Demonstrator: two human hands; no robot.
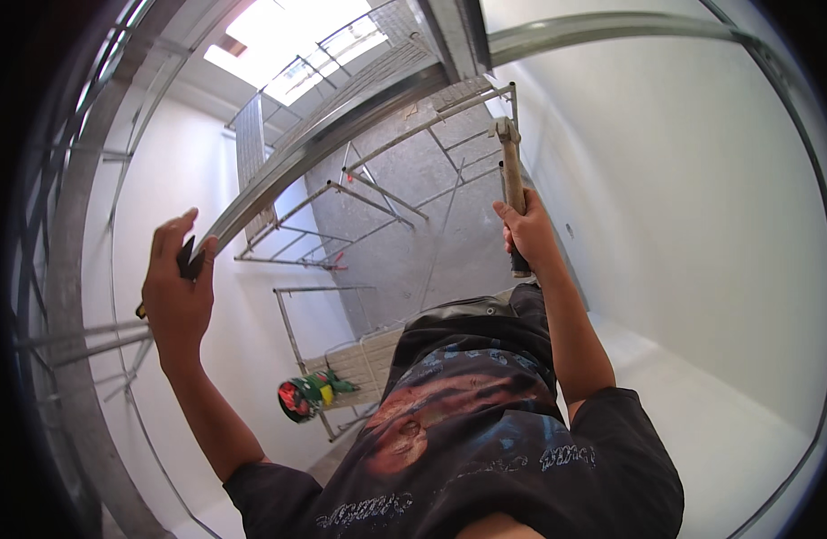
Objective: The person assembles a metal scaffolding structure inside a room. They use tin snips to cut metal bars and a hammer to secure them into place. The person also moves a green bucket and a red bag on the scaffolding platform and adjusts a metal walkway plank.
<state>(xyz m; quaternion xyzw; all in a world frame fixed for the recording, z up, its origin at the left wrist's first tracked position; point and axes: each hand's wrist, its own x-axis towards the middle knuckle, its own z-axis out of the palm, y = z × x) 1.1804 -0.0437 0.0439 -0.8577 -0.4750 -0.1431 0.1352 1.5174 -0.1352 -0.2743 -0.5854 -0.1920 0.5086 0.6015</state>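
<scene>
Metal rail [341, 124] ran overhead from the left hand [178, 292], whose hold on a small black piece [190, 260] I could not tell; the right hand [530, 235] clasped a hammer [511, 171]. I judged the rail raised, its fixing unconfirmed.

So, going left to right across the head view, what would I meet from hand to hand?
Bare left hand with a small black object at its thumb → black round container with red contents → bare right hand gripping a long brown-handled hammer with a pale head.
</scene>
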